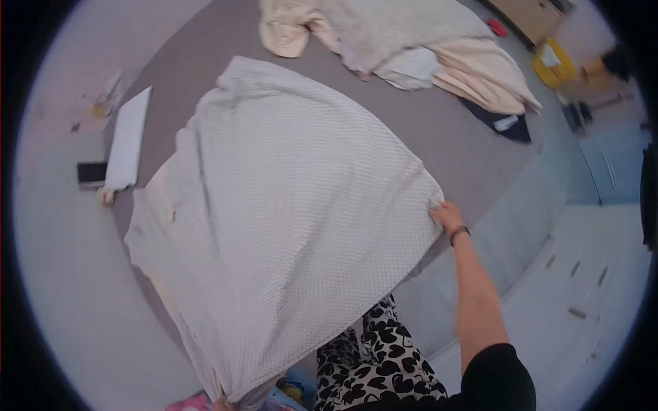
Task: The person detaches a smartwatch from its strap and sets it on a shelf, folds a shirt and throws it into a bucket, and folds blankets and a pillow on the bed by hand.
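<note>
A large off-white waffle-textured blanket [295, 198] is spread across the grey-covered bed [473, 161], its near edge hanging in front of my legs. My right hand [449, 216] pinches its right corner, fingers closed on the fabric. At the bottom edge of the view, my left hand [223, 404] is only partly visible, closed on the near left corner of the same blanket. Folds run down the blanket's left side, where a cream-coloured layer shows along the border.
Heaped cream and pale grey cloths [411, 34] lie on the far side of the bed. A white board-like panel [130, 137] stands at the left edge. White drawers [576, 288] are at right, a yellow basket [554, 63] farther back. Colourful items [291, 390] sit below the blanket.
</note>
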`<state>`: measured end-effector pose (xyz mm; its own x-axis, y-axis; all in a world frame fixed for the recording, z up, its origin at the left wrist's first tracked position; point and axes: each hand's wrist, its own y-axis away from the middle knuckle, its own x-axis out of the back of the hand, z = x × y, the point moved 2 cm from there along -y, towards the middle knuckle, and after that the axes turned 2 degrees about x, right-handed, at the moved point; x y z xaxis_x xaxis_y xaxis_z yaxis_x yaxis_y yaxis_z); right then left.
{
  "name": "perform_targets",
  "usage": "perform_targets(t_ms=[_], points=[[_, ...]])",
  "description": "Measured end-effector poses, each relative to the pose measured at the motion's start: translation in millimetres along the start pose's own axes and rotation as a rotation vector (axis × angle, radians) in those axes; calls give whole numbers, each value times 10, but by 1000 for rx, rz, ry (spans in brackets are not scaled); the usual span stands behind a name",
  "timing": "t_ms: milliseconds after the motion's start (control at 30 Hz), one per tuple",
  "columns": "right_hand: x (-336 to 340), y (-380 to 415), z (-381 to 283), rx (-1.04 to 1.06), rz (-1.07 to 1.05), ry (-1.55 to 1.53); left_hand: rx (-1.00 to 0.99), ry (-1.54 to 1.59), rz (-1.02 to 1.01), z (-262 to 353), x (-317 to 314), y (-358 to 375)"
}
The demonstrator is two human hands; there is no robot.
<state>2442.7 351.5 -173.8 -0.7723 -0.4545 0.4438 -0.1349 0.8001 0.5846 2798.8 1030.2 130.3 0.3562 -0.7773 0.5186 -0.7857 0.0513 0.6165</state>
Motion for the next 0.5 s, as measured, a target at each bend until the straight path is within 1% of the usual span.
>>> perform_targets(t_ms=[33, 67, 100, 133, 167, 200, 233, 267, 300, 333, 367, 400, 433, 467, 500], points=[[-35, -119, 93, -62, -79, -309, 36, 32, -7, 17, 64, 66], [-5, 20, -277, -75, -22, -427, 100, 105, -90, 90, 237, 69], [146, 333, -787, -92, 40, -544, 152, 177, -175, 121, 275, 84], [313, 483, -1108, 49, 14, -600, 82, 252, 3, -31, -97, -28], [442, 538, -1297, 182, -20, -657, 20, 320, 178, -130, -335, -97], [765, 420, -1279, 309, 57, -695, 22, 359, 219, -250, -581, -142], [1112, 528, -1515, 447, 88, -790, 20, 396, 263, -290, -633, -162], [1305, 1181, -2147, 522, 91, -804, 36, 407, 249, -296, -664, -113], [1531, 1541, -2409, 465, 23, -676, 71, 450, 213, -348, -668, -111], [1705, 1798, -2470, 422, -35, -552, 100, 500, 192, -377, -665, -147], [1849, 1924, -2090, 450, 89, -316, 103, 531, 207, -412, -684, -183], [2210, 1721, -1250, 395, 113, -393, 80, 543, 194, -397, -726, -166], [2359, 1779, -525, 446, 168, 69, 64, 551, 176, -382, -787, -127], [2500, 1847, 178, 467, 295, 704, 47, 451, 148, -375, -803, -103], [2632, 1923, 852, 482, 426, 1156, 67, 470, 159, -418, -779, -51]])
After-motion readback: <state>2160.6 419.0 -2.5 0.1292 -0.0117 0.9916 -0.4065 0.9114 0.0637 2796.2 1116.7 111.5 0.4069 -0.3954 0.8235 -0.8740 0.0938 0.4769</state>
